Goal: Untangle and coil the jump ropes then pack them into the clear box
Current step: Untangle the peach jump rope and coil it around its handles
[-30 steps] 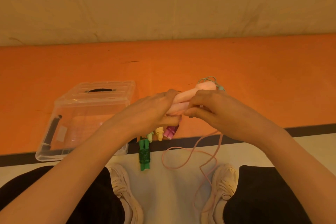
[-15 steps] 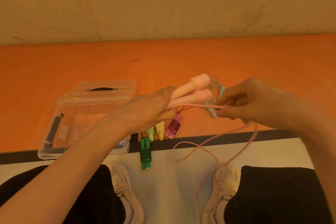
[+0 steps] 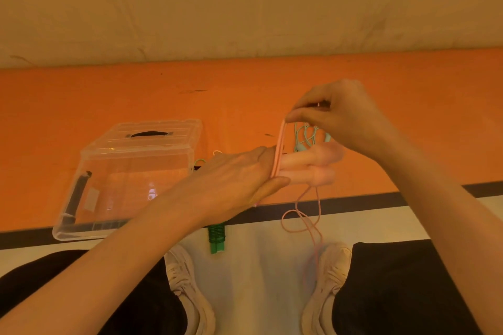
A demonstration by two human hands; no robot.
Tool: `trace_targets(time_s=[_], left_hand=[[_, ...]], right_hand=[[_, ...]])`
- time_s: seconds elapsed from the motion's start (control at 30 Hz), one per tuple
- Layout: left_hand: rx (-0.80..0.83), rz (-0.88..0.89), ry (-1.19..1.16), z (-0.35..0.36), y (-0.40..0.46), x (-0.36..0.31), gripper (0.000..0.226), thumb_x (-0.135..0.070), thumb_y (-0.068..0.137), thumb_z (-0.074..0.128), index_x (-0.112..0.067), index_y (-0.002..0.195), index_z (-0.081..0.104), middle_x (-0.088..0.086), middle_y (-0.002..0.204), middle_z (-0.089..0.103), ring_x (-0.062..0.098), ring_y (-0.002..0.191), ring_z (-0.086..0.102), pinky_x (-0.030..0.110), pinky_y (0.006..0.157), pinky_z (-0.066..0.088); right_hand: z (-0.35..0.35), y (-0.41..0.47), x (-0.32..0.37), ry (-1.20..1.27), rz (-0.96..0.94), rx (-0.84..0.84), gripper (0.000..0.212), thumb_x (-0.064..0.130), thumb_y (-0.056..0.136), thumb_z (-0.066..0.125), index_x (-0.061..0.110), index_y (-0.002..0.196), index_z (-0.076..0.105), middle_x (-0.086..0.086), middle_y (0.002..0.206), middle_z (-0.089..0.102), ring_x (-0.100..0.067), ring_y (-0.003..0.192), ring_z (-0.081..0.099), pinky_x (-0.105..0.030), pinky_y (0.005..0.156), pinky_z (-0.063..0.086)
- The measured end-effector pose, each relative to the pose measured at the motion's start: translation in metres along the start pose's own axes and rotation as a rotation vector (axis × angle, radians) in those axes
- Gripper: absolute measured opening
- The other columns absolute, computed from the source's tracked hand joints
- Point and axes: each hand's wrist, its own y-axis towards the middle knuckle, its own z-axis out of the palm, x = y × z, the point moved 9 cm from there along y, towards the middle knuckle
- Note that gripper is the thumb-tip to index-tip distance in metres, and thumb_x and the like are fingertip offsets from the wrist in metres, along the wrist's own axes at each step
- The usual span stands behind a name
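Above the floor, left hand (image 3: 234, 182) grips pink handles (image 3: 313, 168); right hand (image 3: 345, 119) pinches the cord (image 3: 280, 144) taut beside the box (image 3: 130, 171).

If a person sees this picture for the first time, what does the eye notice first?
In the centre, the left hand grips two pink jump rope handles while the right hand pinches the pink cord above them. At left, the clear box lies on the orange floor.

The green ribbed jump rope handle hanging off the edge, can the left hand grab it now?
Probably not yet: the left hand is gripping the two pink handles, though the green ribbed handle hangs just below it, unblocked.
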Motion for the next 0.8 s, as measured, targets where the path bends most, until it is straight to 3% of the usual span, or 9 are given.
trace_targets(time_s=[0.07,0.17,0.23,0.27,0.33,0.43,0.57,0.67,0.8], left_hand=[[0.013,-0.003,-0.036,0.005,-0.001,-0.002,0.067,-0.053,0.095,0.021,-0.02,0.152,0.013,-0.001,0.141,0.044,0.015,0.118,0.047,0.017,0.078,0.027],[0.027,-0.011,-0.007,0.003,-0.004,-0.007,0.075,-0.051,0.099,0.027,-0.024,0.15,-0.021,-0.002,0.135,0.046,0.013,0.105,0.048,0.021,0.075,0.035],[0.009,0.003,0.046,0.0,-0.005,-0.009,0.079,-0.051,0.099,0.028,-0.026,0.143,-0.032,-0.001,0.129,0.049,0.013,0.097,0.05,0.023,0.071,0.036],[-0.012,0.028,0.077,-0.002,-0.005,-0.012,0.077,-0.051,0.098,0.028,-0.028,0.144,-0.029,-0.001,0.126,0.051,0.013,0.094,0.051,0.024,0.07,0.037],[-0.025,0.08,0.124,-0.001,-0.004,-0.018,0.067,-0.052,0.097,0.024,-0.031,0.152,-0.008,-0.003,0.124,0.053,0.016,0.095,0.056,0.03,0.073,0.045],[-0.002,0.084,0.093,0.001,-0.005,-0.019,0.052,-0.052,0.097,0.029,-0.032,0.145,0.023,-0.008,0.128,0.052,0.013,0.092,0.056,0.034,0.076,0.047],[0.073,0.064,-0.066,0.001,-0.011,-0.014,0.053,-0.06,0.09,0.044,-0.035,0.136,0.034,-0.016,0.121,0.051,-0.003,0.082,0.039,0.019,0.065,0.037],[0.085,0.082,-0.04,0.004,-0.014,-0.018,0.054,-0.06,0.088,0.05,-0.031,0.132,0.036,-0.015,0.119,0.051,-0.001,0.086,0.045,0.024,0.072,0.044],[0.074,0.085,-0.031,0.005,-0.015,-0.02,0.047,-0.055,0.091,0.047,-0.026,0.127,0.04,-0.012,0.113,0.053,0.002,0.084,0.048,0.028,0.073,0.046]], right_hand=[[-0.001,0.002,-0.009,0.004,0.044,-0.011,0.013,0.04,0.071,0.079,0.029,0.067,0.074,0.001,0.064,0.069,-0.018,0.063,0.058,-0.037,0.057,0.045],[0.001,0.003,-0.018,0.033,0.094,0.011,0.016,0.039,0.068,0.081,0.025,0.066,0.076,-0.002,0.058,0.065,-0.012,0.055,0.047,-0.035,0.053,0.039],[0.004,0.004,-0.021,0.06,0.107,0.029,0.014,0.036,0.069,0.081,0.025,0.065,0.074,-0.006,0.06,0.066,-0.012,0.056,0.047,-0.033,0.053,0.038],[0.005,0.004,-0.021,0.079,0.108,0.038,0.014,0.035,0.07,0.081,0.024,0.065,0.074,-0.007,0.061,0.066,-0.014,0.055,0.048,-0.033,0.052,0.039],[0.009,0.005,-0.022,0.13,0.111,0.07,0.014,0.034,0.07,0.081,0.021,0.067,0.075,-0.007,0.059,0.063,-0.012,0.053,0.046,-0.03,0.051,0.037],[0.019,0.003,-0.024,0.184,0.111,0.18,0.008,0.025,0.078,0.077,0.018,0.075,0.076,-0.009,0.066,0.066,-0.005,0.058,0.05,-0.028,0.056,0.04],[0.024,0.0,-0.027,0.233,0.101,0.256,0.008,0.013,0.088,0.066,0.018,0.088,0.073,-0.01,0.079,0.07,-0.003,0.068,0.059,-0.018,0.064,0.047],[0.03,-0.001,-0.028,0.273,0.127,0.276,0.005,0.014,0.086,0.07,0.014,0.084,0.074,-0.005,0.07,0.067,0.003,0.058,0.054,-0.008,0.055,0.038],[0.026,0.001,-0.04,0.316,0.175,0.225,0.007,0.023,0.076,0.078,0.017,0.077,0.076,-0.011,0.068,0.067,-0.007,0.061,0.053,-0.016,0.052,0.038]])
